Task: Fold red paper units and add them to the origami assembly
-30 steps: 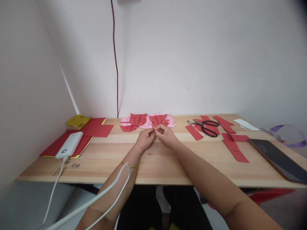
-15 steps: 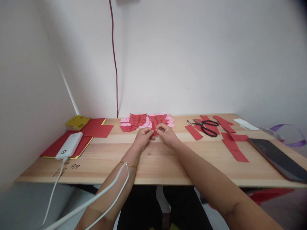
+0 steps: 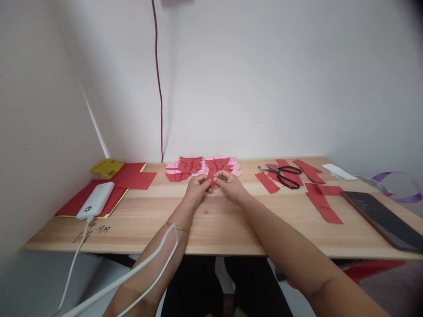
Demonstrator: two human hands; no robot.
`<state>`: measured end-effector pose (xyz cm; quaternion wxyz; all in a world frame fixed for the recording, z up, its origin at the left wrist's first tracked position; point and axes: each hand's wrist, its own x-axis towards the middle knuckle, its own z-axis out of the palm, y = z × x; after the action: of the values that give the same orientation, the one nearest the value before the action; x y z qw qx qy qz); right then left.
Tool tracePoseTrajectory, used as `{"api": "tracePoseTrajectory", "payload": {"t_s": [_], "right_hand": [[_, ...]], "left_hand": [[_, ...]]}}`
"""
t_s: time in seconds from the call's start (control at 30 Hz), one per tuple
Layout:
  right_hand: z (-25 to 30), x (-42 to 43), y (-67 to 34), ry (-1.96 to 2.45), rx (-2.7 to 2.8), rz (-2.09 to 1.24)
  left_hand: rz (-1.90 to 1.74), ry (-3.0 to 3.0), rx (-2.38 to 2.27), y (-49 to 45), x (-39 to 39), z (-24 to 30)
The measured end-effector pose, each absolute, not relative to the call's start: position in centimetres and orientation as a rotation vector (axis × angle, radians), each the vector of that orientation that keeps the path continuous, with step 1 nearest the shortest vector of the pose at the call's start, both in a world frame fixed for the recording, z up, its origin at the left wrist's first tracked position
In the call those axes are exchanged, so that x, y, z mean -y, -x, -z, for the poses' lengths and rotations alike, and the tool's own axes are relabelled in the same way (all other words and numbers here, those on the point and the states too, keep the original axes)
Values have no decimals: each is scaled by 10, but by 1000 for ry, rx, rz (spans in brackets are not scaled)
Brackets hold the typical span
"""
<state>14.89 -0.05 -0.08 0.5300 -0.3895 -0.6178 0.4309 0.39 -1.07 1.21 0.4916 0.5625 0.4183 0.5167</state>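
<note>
My left hand (image 3: 197, 188) and my right hand (image 3: 228, 184) meet at the middle of the wooden table (image 3: 211, 224), fingers pinched together on a small folded red paper piece (image 3: 213, 181) held between them. Just behind my hands lies a pile of folded red and pink paper pieces (image 3: 201, 167) near the wall. A thin gold bracelet circles my left wrist.
Black scissors (image 3: 284, 175) lie on red paper strips (image 3: 322, 200) at the right. A dark tablet (image 3: 385, 218) sits at the far right edge. At the left are red sheets (image 3: 132, 178), a white power bank (image 3: 96, 200) with a cable, and a yellow object (image 3: 106, 167).
My hands have shifted slightly away from me toward the paper pile, and the red piece between my fingers shows more. Everything else on the table is unchanged.
</note>
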Motion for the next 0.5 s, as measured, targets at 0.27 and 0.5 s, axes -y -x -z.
{"api": "tracePoseTrajectory", "payload": {"t_s": [0.27, 0.5], "right_hand": [[-3, 2, -152, 934, 1422, -1141], [-3, 2, -154, 919, 1493, -1101]], "left_hand": [[-1288, -1295, -1016, -2, 8, -11], [-1266, -1324, -1053, -1, 8, -11]]}}
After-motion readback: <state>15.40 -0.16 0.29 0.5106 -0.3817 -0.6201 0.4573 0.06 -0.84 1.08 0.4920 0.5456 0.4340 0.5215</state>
